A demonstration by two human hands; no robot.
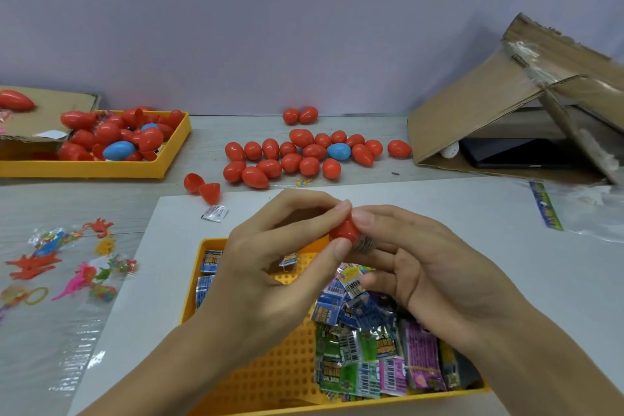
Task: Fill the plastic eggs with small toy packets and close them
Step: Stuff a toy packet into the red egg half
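A red plastic egg point(344, 230) is held above the near yellow tray point(270, 378). My left hand point(270, 267) pinches it from the left with thumb and fingers. My right hand point(425, 267) holds it from the right, and a bit of a toy packet point(364, 244) shows at the egg's lower right edge. Several small toy packets point(371, 341) lie heaped in the tray's right half. An opened red egg point(202, 186) lies in two joined halves on the table, with a small white packet point(214, 213) just below it.
Several closed red eggs and one blue one point(304, 157) lie grouped at the table's middle back. A second yellow tray point(101, 169) at back left holds more eggs. Loose rubber toys in clear bags point(67, 263) lie at left. A cardboard box point(506, 111) stands at back right.
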